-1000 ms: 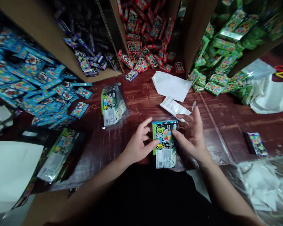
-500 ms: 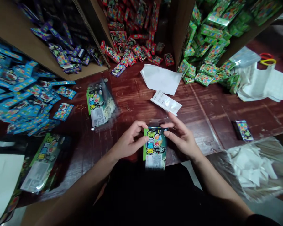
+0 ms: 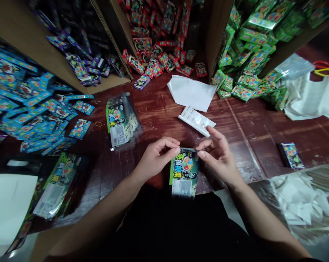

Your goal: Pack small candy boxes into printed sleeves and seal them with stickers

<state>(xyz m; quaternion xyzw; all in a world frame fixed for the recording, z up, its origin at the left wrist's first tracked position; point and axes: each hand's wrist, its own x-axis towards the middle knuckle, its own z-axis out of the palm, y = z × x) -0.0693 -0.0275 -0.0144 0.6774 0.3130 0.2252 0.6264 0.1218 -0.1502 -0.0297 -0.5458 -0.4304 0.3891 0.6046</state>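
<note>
**At table edge: both hands pinching top of printed bag**

Near the front edge of the table, the bag hangs w/ its lower end past the rim. Left hand pinches the top left corner, thumb & forefinger closed; right hand pinches the top right, other fingers loose. To do this well, I'd judge: keep grips level, pull the mouth flat & even, avoid creasing the clear film. Another bag lies apart, to the left.

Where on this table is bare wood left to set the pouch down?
Bare wood lies right of the right hand, between the white strip and the dark small packet. A narrower patch lies between the clear-bagged pouch and the white paper. The blue packets crowd the left.
</note>
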